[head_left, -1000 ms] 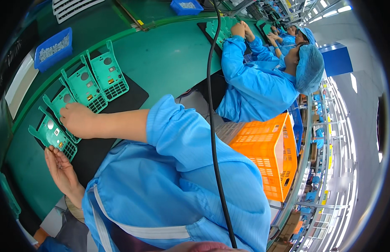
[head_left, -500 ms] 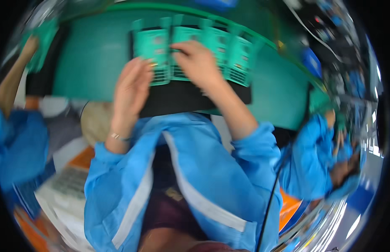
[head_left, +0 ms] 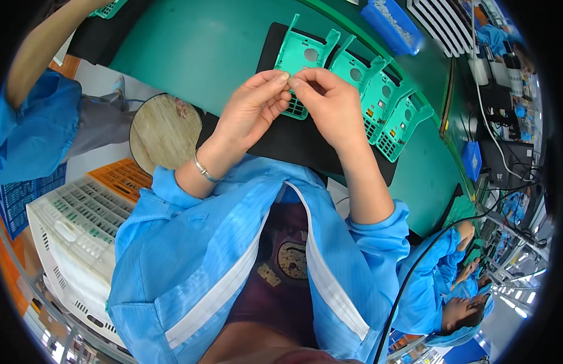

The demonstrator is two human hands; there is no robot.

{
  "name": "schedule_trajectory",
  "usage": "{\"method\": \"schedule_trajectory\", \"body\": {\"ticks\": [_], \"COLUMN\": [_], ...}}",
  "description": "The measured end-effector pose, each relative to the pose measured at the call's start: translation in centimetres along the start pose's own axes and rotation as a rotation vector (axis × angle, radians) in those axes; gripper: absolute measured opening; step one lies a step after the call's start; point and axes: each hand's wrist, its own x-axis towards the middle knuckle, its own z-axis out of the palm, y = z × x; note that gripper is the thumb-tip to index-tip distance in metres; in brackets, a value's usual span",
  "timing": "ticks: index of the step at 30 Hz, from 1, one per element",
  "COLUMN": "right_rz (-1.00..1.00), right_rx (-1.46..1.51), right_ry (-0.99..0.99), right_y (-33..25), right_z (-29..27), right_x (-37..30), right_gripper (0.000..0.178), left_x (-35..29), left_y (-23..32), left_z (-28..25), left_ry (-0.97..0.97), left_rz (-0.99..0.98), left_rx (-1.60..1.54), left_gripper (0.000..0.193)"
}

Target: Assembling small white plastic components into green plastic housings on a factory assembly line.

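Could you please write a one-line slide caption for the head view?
Left hand and right hand meet fingertip to fingertip over green plastic housings on a black mat.

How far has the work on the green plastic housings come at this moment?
Done: four green housings lie in a row on the black mat. In hand: left hand and right hand pinch something tiny over the leftmost one. Left: which housings are finished cannot be told.
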Motion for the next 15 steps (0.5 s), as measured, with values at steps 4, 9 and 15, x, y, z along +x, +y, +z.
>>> {"method": "schedule_trajectory", "body": {"ticks": [4, 9, 15], "right_rz": [0.061, 0.019, 0.042], "right_rx": [-0.165, -0.506, -0.615], "right_ry": [-0.006, -0.058, -0.119], "right_y": [0.8, 2.4, 1.8], "right_z": [-0.3, 0.4, 1.2], "right_x": [2.1, 5.5, 7.2], "right_gripper": [0.02, 0.024, 0.02], "left_x": [-0.1, -0.3, -0.6], "left_y": [0.7, 2.1, 2.3], "left_z": [-0.8, -1.7, -2.0], "left_ry": [0.026, 0.107, 0.126], "left_rz": [-0.001, 0.012, 0.019], "left_rx": [0.021, 0.017, -0.01], "left_gripper": [0.018, 0.024, 0.025]}}
